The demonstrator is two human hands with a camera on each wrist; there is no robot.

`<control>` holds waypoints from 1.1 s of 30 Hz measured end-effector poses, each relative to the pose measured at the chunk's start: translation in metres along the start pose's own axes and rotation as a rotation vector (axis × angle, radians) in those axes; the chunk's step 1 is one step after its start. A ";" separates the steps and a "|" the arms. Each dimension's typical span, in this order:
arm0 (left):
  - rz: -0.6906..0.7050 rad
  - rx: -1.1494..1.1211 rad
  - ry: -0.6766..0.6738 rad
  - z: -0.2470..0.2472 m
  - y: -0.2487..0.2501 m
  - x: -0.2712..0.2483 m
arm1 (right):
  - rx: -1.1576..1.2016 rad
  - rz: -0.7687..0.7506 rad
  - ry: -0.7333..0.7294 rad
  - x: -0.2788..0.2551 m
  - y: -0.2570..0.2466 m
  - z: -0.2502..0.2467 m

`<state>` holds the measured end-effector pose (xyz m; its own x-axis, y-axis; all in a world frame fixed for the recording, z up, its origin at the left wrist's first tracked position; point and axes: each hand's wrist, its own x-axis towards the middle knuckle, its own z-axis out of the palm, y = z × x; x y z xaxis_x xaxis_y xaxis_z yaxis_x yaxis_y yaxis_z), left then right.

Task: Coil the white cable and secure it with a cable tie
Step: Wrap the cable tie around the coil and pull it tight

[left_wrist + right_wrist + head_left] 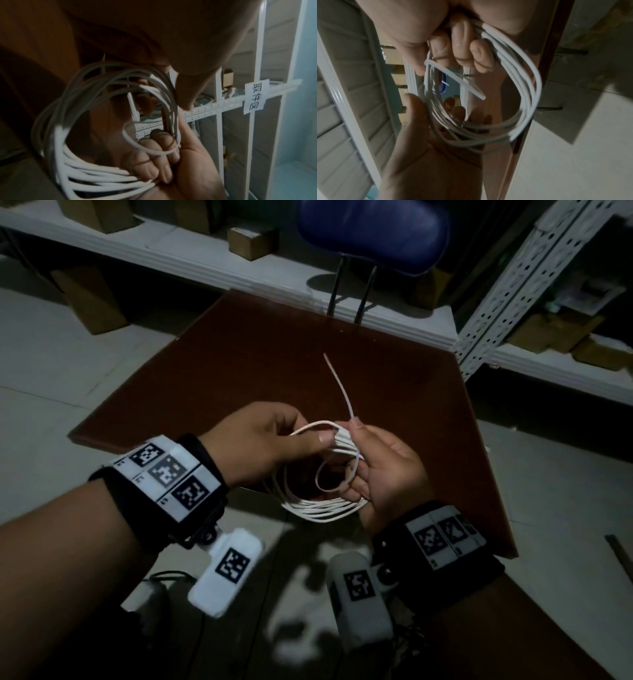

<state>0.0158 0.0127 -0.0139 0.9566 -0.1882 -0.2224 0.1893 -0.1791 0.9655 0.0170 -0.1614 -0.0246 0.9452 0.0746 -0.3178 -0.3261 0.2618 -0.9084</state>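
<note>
Securing step, coil already formed. The white cable (318,505) hangs as a bundle of several loops in the air above the near edge of the dark brown worktop (239,364), held between both hands. The left hand (260,440) pinches the top of the bundle between thumb and curled fingers (462,44); the right hand (383,470) grips the right side of the coil with its fingers (154,162) curled round the strands, its thumb pressing at the top beside the left thumb. The cable tie (337,385) is wrapped loosely round the strands: its slack loop shows inside the coil near the right fingers, and its free tail rises from between the two thumbs toward the far side of the worktop. Whether the tail has already passed through the tie's head cannot be told, since the thumbs cover that spot. Judged from this, coiling is complete and fastening is under way. The next move probably calls for one hand to hold the strands together while the other draws the tail until the slack loop closes snugly on the bundle. A blue chair (373,234) and metal shelving (534,278) stand beyond the worktop.
</note>
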 end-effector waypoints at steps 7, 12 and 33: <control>-0.080 -0.258 0.092 -0.002 0.007 0.005 | -0.067 0.030 -0.136 -0.013 0.002 0.011; 0.011 -0.102 0.114 -0.002 0.006 0.005 | -0.175 0.040 -0.198 -0.021 0.003 0.016; 0.086 -0.535 0.517 -0.061 0.004 0.026 | -0.499 0.214 -0.350 -0.023 0.040 0.011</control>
<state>0.0544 0.0657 -0.0077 0.9302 0.3208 -0.1782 0.0645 0.3352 0.9399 -0.0179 -0.1422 -0.0505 0.7798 0.4074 -0.4754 -0.3964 -0.2664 -0.8786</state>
